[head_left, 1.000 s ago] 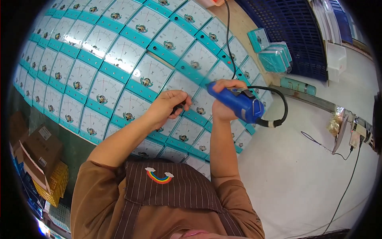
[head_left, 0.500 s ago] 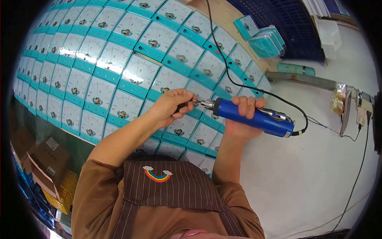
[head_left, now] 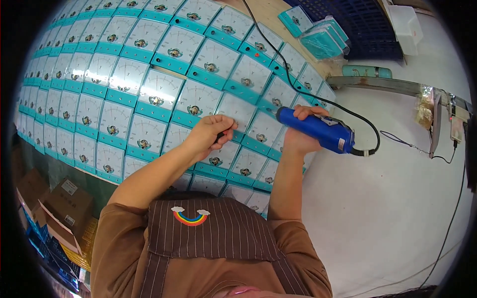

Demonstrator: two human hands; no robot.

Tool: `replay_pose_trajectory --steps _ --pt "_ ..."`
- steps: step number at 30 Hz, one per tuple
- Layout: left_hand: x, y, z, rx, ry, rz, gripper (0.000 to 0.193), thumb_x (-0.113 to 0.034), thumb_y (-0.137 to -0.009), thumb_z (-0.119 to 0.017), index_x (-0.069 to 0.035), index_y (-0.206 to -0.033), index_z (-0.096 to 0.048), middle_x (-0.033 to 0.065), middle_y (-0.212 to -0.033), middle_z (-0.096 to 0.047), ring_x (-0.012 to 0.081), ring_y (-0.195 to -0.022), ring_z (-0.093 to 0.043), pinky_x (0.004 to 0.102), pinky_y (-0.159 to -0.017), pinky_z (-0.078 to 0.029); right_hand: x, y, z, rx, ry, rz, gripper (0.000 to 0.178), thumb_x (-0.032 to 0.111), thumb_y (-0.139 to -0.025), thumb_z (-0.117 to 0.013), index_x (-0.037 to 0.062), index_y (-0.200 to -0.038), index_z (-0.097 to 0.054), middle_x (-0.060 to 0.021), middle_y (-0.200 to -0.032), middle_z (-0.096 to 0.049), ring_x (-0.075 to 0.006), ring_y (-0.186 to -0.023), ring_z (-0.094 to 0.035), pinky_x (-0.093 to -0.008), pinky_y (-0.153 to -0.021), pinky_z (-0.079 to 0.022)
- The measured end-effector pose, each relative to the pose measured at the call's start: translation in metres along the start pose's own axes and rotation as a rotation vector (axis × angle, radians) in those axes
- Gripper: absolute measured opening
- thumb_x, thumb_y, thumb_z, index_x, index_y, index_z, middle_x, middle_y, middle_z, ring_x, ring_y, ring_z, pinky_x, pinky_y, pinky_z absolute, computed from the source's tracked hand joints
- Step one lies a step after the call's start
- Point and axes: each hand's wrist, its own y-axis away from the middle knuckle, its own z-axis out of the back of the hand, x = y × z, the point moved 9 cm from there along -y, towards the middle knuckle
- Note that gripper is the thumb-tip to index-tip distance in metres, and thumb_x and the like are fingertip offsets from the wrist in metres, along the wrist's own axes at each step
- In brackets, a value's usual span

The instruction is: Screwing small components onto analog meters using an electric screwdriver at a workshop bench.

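Note:
My right hand (head_left: 304, 133) is wrapped round a blue electric screwdriver (head_left: 320, 131) whose black cable (head_left: 355, 110) loops up and over the panel meters. The screwdriver's nose points up and left, apart from my left hand. My left hand (head_left: 214, 133) is closed, fingertips pinched, with a small black part (head_left: 220, 136) showing between the fingers; its kind is too small to make out. Both hands are above rows of panel meters (head_left: 145, 130) with white dial faces and teal edges, laid side by side. Small metal movements show on their faces.
Several teal meters (head_left: 323, 39) lie stacked beside a dark blue crate (head_left: 348, 22) at the back right. A teal bottle-like cylinder (head_left: 366, 72) rests near a metal bar (head_left: 397, 85). Cardboard boxes (head_left: 69, 201) stand at the lower left. A power strip (head_left: 457, 126) is at the far right.
The screwdriver has drawn away to the right and slightly up, and its tip no longer meets my left hand. My left hand stays pinched in nearly the same place.

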Motion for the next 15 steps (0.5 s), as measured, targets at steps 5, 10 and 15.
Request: replay_pose_trajectory --steps 5,10,15 --pt "-0.003 0.003 -0.004 -0.015 -0.046 -0.008 0.015 -0.019 -0.088 -0.056 -0.005 -0.084 -0.057 0.0012 -0.061 -0.052 0.0051 -0.044 -0.038 0.0178 -0.036 -0.023 -0.022 -0.003 0.012 -0.075 -0.139 -0.033 0.056 0.056 -0.078 -0.034 0.0048 -0.089 -0.055 -0.0103 -0.062 -0.054 -0.024 -0.062 -0.052 -0.0371 -0.073 -0.038" --pt "-0.003 0.001 -0.008 -0.047 -0.085 -0.011 0.016 -0.021 -0.087 -0.059 -0.007 -0.08 -0.054 -0.0005 -0.059 -0.051 0.0044 -0.043 -0.037 0.0183 -0.036 -0.021 -0.031 0.002 -0.018 0.054 0.085 -0.021 0.066 0.064 -0.078 -0.033 0.0011 -0.083 -0.052 -0.0154 -0.063 -0.057 -0.0231 -0.054 -0.054 -0.0324 -0.057 -0.046" --pt "0.001 -0.005 -0.009 -0.051 -0.116 -0.026 0.018 -0.022 -0.087 -0.059 -0.008 -0.078 -0.053 -0.0008 -0.059 -0.051 0.0045 -0.043 -0.037 0.0183 -0.036 -0.021 -0.038 0.001 0.012 -0.238 -0.208 -0.166 0.057 0.06 -0.075 -0.038 0.0066 -0.085 -0.054 -0.0078 -0.064 -0.055 -0.0214 -0.059 -0.047 -0.034 -0.069 -0.039"
